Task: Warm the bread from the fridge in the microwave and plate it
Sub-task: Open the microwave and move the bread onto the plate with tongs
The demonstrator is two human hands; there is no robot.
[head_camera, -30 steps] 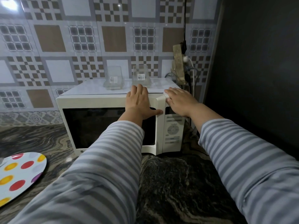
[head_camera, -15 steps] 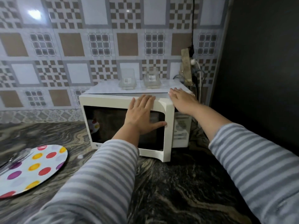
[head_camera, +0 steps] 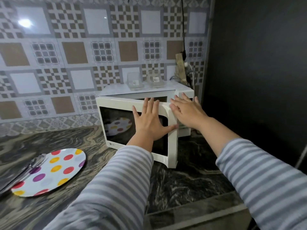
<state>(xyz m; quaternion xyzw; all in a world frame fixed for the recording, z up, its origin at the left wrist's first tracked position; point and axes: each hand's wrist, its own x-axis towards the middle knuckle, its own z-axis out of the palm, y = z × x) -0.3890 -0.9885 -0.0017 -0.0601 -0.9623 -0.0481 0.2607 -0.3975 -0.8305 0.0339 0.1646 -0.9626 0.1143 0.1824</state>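
Note:
A cream microwave (head_camera: 184, 92) stands on the dark marbled counter against the tiled wall. Its door (head_camera: 116, 103) hangs partly open, swung out toward me on its left hinge. My left hand (head_camera: 150, 123) lies flat on the door's dark window, fingers spread, thumb at the door's right edge. My right hand (head_camera: 186, 112) rests open at the door's upper right corner, in front of the control panel. A white plate with coloured dots (head_camera: 49, 171) lies on the counter at the left and is mirrored in the door glass. No bread shows; the oven's inside is hidden.
Metal cutlery (head_camera: 25, 170) lies across the plate's left side. Two clear containers (head_camera: 134, 81) stand on top of the microwave. A plug and cables (head_camera: 182, 63) hang at the wall right of it. A dark wall (head_camera: 257, 72) closes the right side.
The microwave door has swung out from shut to partly open, with both hands staying on it. The view has pulled back and shifted, showing more of the plate.

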